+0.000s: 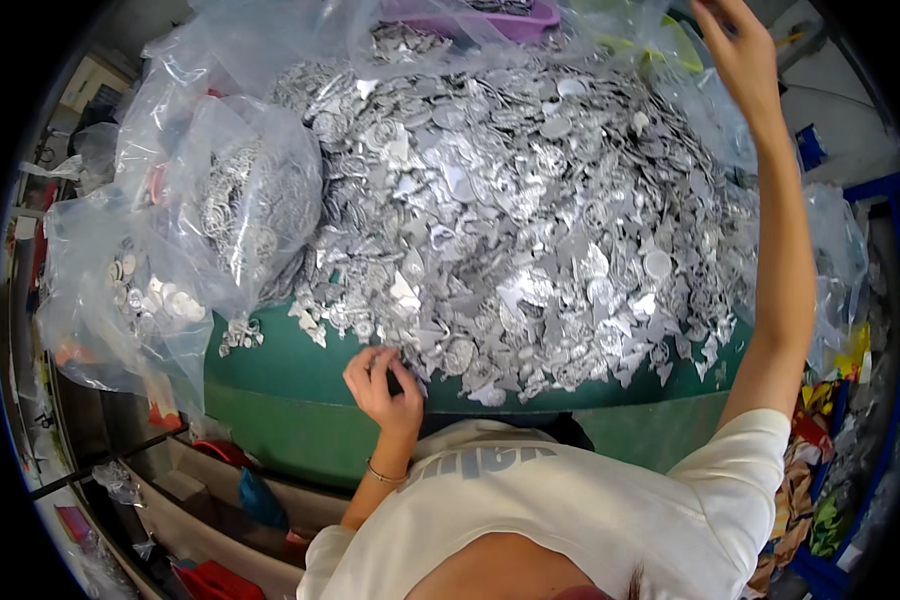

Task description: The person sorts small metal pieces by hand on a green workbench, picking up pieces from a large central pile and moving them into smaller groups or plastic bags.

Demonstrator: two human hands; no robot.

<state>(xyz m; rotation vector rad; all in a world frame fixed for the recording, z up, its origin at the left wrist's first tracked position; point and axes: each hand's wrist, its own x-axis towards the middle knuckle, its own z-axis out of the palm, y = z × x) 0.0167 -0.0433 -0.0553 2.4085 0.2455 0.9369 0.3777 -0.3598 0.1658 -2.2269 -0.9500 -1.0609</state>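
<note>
White-shirted shoulder nearest, left hand (382, 385) pinching one small metal piece at heap of silver stamped scraps (515, 215) on green table (300, 365), right hand (738, 55) raised, fingers loosely open, empty; most still unsorted, some bagged (235, 205).

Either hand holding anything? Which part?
Left hand: fingers curled at the near edge of the metal-piece pile, apparently pinching one small piece; hold point too small to tell. Right hand: raised far side, nothing visibly held.
</note>
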